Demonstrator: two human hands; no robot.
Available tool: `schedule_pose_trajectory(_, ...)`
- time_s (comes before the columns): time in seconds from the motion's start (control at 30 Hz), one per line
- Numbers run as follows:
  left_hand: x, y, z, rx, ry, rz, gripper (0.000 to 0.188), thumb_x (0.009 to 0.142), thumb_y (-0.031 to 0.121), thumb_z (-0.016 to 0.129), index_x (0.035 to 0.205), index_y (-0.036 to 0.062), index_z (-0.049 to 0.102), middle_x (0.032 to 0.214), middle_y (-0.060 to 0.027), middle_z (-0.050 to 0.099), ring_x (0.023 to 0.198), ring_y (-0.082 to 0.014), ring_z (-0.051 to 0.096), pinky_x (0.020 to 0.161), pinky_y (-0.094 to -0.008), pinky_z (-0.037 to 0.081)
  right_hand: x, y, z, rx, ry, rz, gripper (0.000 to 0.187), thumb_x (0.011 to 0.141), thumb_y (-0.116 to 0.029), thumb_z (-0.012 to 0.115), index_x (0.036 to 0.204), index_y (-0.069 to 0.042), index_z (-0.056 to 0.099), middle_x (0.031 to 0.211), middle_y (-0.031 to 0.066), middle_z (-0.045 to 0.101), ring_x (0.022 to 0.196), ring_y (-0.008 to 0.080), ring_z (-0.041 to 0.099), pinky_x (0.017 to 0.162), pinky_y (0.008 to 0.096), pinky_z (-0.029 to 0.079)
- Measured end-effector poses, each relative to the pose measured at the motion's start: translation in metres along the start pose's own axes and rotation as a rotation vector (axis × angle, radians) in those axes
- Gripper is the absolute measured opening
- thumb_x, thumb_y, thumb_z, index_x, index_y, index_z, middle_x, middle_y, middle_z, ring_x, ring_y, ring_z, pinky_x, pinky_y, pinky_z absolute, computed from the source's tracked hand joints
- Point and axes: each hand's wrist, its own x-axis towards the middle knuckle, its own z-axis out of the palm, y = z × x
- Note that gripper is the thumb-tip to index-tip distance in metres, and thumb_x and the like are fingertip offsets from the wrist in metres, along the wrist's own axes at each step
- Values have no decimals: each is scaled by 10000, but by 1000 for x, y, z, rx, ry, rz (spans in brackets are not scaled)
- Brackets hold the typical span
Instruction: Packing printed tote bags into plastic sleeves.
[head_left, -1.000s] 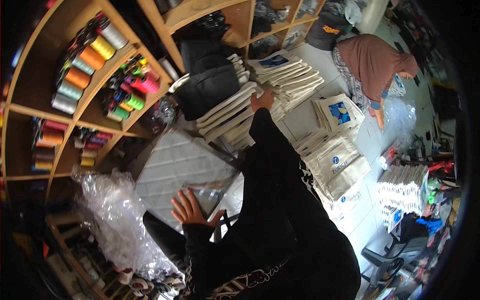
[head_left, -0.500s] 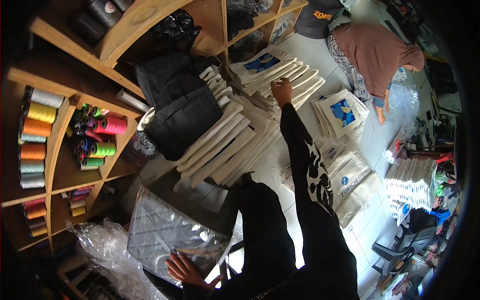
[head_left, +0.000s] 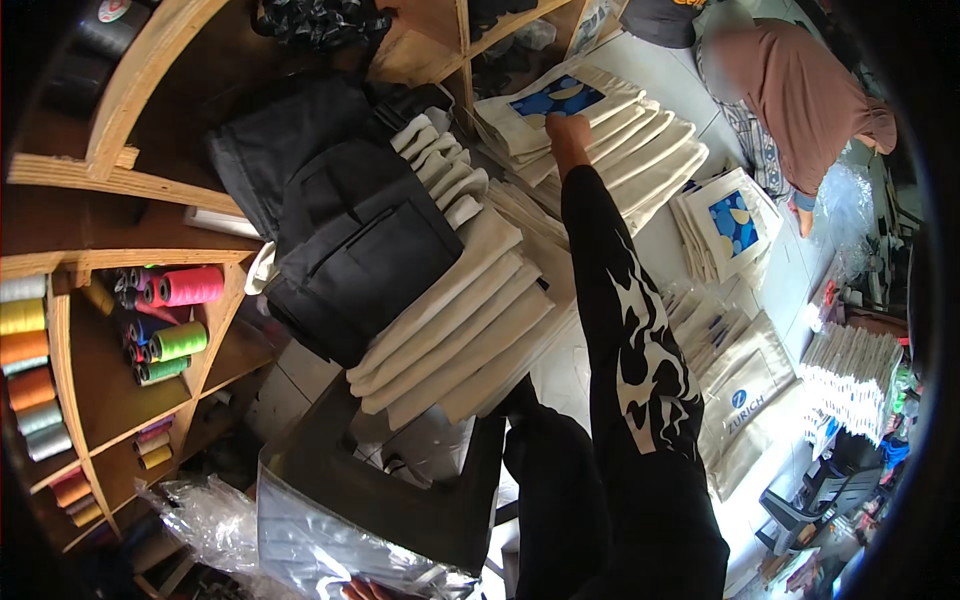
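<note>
My right hand is stretched out to the far pile of cream canvas tote bags. Its fingers are curled at the top bag, beside that bag's blue printed panel. At the lower edge, my left hand is mostly cut off; its fingers show spread on the clear plastic over a dark chair. Between my arms a thick stack of folded cream bags stands, with black bags lying over its left part.
Wooden shelves with thread spools line the left. To the right, printed bags and plastic-covered bags lie on the tiled floor. A person in a brown garment sits at the far right. Crumpled plastic lies lower left.
The view has shifted, and my left hand has slipped mostly below the lower edge. My right hand has moved to the blue-printed top bag, its fingers more curled.
</note>
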Motion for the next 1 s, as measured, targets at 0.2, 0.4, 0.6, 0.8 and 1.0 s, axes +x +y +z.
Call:
schedule_pose_trajectory(0.2, 5, -6, 19, 77, 20, 32, 420, 907, 249, 318, 1274, 53, 378, 1325, -161, 370, 1245, -338, 317, 1001, -502, 253, -1, 1, 13, 39, 40, 65, 278, 686, -187, 569, 828, 48, 608, 920, 210, 609, 853, 306, 614, 763, 329, 480)
schedule_pose_trajectory(0.4, 0, -16, 29, 85, 13, 100, 421, 905, 252, 323, 1270, 50, 384, 1323, -163, 372, 1245, -339, 318, 999, -505, 253, 51, 17, 32, -46, 225, 374, 393, 684, -214, 600, 985, 35, 558, 981, 191, 596, 858, 289, 619, 749, 363, 487)
schedule_pose_trajectory(0.6, -6, -15, 25, 179, 65, 66, 422, 903, 254, 329, 1265, 47, 390, 1320, -165, 375, 1245, -340, 318, 997, -509, 254, -17, -2, 14, 476, -33, 38, 375, 634, -265, 611, 793, 74, 614, 881, 229, 621, 911, 350, 583, 779, 378, 441)
schedule_pose_trajectory(0.8, -8, -20, 20, 181, 114, 106, 423, 901, 257, 335, 1261, 44, 396, 1318, -167, 377, 1245, -341, 318, 995, -512, 255, 34, 26, 11, 678, -51, 17, 472, 671, -330, 645, 899, 78, 585, 831, 177, 620, 731, 268, 608, 632, 358, 468)
schedule_pose_trajectory(1.0, -13, -14, -1, 121, 136, 123, 426, 904, 261, 340, 1263, 38, 393, 1322, -169, 370, 1250, -338, 309, 995, -512, 254, 0, 20, -74, 1186, -203, 10, 188, 752, -115, 598, 875, 11, 530, 770, 72, 564, 654, 191, 561, 570, 303, 463)
